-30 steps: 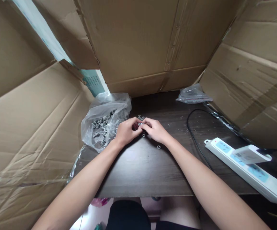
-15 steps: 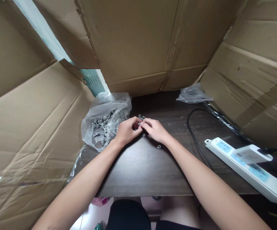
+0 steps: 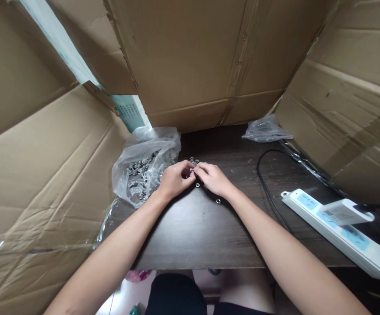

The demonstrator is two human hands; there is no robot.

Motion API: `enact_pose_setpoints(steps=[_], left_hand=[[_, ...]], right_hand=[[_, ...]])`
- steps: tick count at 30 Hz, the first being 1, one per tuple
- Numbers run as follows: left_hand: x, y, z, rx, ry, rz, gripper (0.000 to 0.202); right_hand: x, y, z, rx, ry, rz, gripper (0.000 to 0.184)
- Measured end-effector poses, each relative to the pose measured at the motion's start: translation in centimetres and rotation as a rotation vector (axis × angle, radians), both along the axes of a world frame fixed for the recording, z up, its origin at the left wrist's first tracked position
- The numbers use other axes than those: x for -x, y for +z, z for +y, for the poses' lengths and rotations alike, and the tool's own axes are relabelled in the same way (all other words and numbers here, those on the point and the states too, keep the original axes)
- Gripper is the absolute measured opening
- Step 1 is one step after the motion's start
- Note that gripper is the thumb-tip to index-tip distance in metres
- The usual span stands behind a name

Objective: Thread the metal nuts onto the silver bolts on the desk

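Observation:
Over the middle of the table, my left hand (image 3: 177,178) and my right hand (image 3: 213,178) meet fingertip to fingertip. Between them shows a small shiny metal bolt (image 3: 192,169), pinched from both sides; whether a nut sits on it is too small to tell. Several loose hex nuts lie around the hands: one nut (image 3: 218,201) below my right hand, another nut (image 3: 197,185) just under the fingertips, and more behind them, partly hidden. Left of my left hand, a clear plastic bag (image 3: 119,173) lies open with many metal bolts (image 3: 140,168) inside.
Cardboard walls (image 3: 190,57) enclose the dark wooden table (image 3: 183,245) at the back and sides. At the right lie a white power strip (image 3: 328,227) with a plugged-in adapter (image 3: 344,212) and a black cable (image 3: 265,183). A flat plastic bag (image 3: 266,130) rests at the back.
Both hands stay in nearly the same place. The fingers have shifted slightly, and the metal bolt between them shows a little more clearly.

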State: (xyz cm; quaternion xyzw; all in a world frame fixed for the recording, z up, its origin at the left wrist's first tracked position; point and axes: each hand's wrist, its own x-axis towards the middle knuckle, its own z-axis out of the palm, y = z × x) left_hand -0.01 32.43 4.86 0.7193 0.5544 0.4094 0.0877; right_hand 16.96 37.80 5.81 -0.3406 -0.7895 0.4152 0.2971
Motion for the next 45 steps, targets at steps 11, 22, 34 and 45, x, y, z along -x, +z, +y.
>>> enact_pose_setpoints(steps=[11, 22, 34, 45], left_hand=[[-0.37, 0.29, -0.23, -0.004, 0.036, 0.047, 0.015], [-0.33, 0.23, -0.19, -0.017, 0.036, 0.058, 0.014], [-0.39, 0.46, -0.24, -0.018, 0.063, 0.095, 0.012], [-0.35, 0.53, -0.24, -0.001, 0.079, 0.129, 0.01]], right_hand=[[-0.01, 0.01, -0.07, 0.005, -0.015, 0.011, 0.028], [-0.03, 0.17, -0.16, 0.022, -0.012, 0.016, 0.028], [-0.01, 0.12, -0.17, 0.0, -0.002, 0.006, 0.033], [-0.07, -0.23, 0.07, -0.027, 0.022, -0.008, 0.031]])
